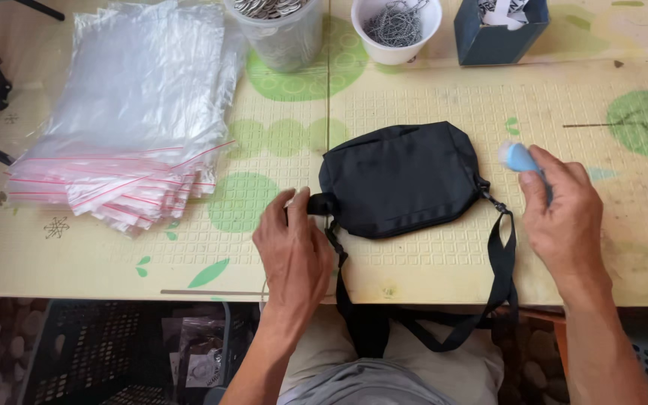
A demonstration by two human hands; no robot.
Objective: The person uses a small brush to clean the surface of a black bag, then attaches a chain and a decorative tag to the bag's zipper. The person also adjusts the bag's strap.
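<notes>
Pinching the black pouch's [399,180] left end, left hand [292,247] (right hand [564,217] grips blue tool [520,158]).

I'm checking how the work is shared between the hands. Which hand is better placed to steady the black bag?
Probably the left hand: it already grips the black bag at its left strap end, while the right hand holds a small blue tool beside it.

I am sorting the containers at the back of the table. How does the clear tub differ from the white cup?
The clear tub is see-through and wider; the white cup is opaque and narrower. The tub holds flat silvery metal pieces; the cup holds a tangle of thin wire parts. Both stand upright, open-topped, on the table.
</notes>
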